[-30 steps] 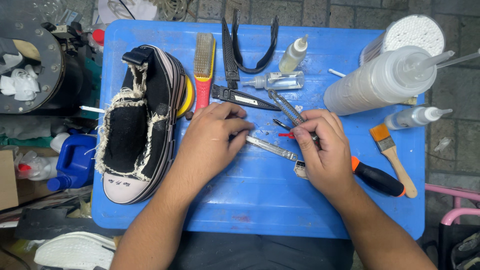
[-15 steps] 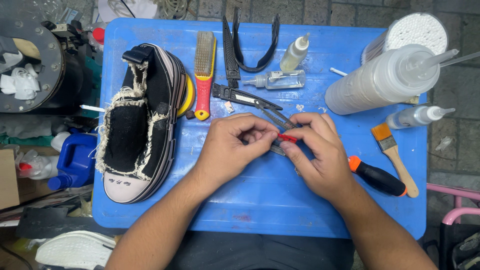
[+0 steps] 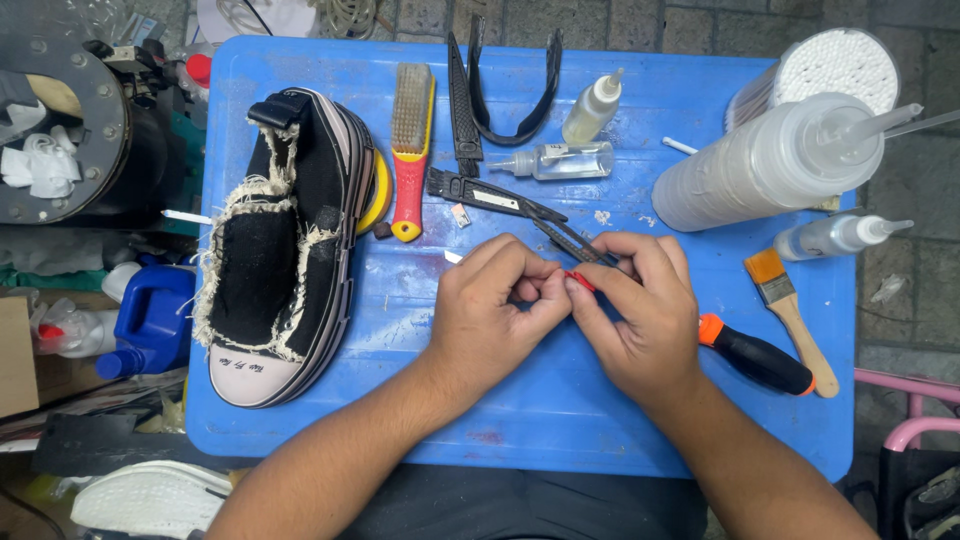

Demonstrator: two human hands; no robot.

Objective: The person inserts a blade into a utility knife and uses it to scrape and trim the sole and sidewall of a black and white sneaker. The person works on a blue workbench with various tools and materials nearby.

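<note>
two hands meet over the middle of the blue table (image 3: 300, 430), pinching one small red piece (image 3: 582, 281) between them. the left hand (image 3: 490, 310) curls its fingertips tight on it, and the right hand (image 3: 640, 320) nips the other end. it is tiny, so it could slip and fall if the grip goes loose. a black utility knife (image 3: 480, 193) lies just above. a black frayed shoe (image 3: 285, 250) sits left. a big clear squeeze bottle (image 3: 770, 165) lies top right, with a round tub of cotton swabs (image 3: 835, 62).
</note>
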